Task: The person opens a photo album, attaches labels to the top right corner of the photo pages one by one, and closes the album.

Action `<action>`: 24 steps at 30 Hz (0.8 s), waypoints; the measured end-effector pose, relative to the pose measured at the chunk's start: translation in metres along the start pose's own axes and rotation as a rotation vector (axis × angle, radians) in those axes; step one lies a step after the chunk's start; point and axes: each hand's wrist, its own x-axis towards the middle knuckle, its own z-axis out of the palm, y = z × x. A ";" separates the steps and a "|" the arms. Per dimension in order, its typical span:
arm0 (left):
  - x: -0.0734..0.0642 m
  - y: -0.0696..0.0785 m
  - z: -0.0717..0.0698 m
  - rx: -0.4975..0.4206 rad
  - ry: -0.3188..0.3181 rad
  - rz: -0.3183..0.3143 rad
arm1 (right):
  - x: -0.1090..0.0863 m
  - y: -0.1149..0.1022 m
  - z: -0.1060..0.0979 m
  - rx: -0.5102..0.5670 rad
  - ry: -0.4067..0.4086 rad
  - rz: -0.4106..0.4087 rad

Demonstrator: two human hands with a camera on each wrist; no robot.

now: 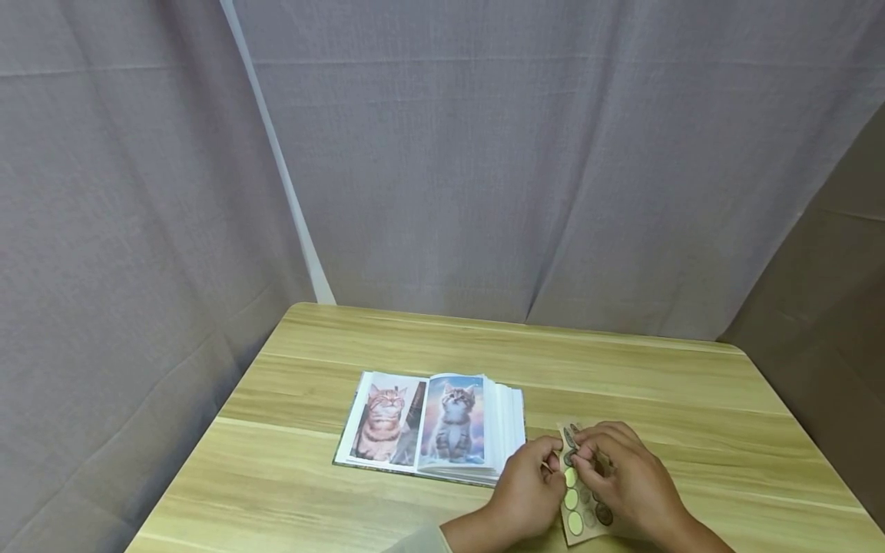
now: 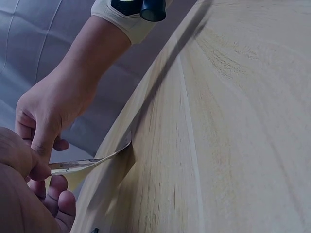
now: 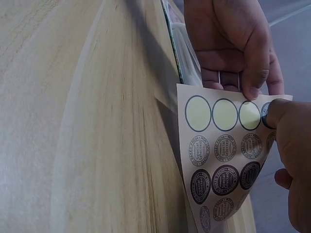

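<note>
A tan sheet of round stickers (image 3: pixel 211 133) is held up at the table's front right. Its rows carry printed dark and pale stickers, and one row shows several plain yellow ovals. My left hand (image 1: pixel 528 491) pinches the sheet's left edge, its thumb on the printed face in the right wrist view. From the other side, my right hand (image 1: pixel 632 476) bends its thumb and index finger at a round sticker (image 3: pixel 266 114) in the row with the yellow ovals. Those fingers cover much of that sticker. The sheet curves in the left wrist view.
An open photo album (image 1: pixel 508 434) lies left of my hands, showing two cat pictures. The wood-grain table (image 1: pixel 311 491) extends around it. Grey curtains (image 1: pixel 442 169) hang behind the table and at both sides.
</note>
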 end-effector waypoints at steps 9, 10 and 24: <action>0.000 0.001 0.000 -0.005 -0.003 0.000 | -0.001 0.001 -0.001 -0.015 0.010 -0.006; 0.000 0.001 0.000 0.000 -0.001 0.008 | -0.001 0.001 -0.001 -0.016 0.010 -0.007; -0.001 -0.004 0.002 0.130 0.045 0.135 | -0.001 0.002 -0.001 0.004 0.018 -0.015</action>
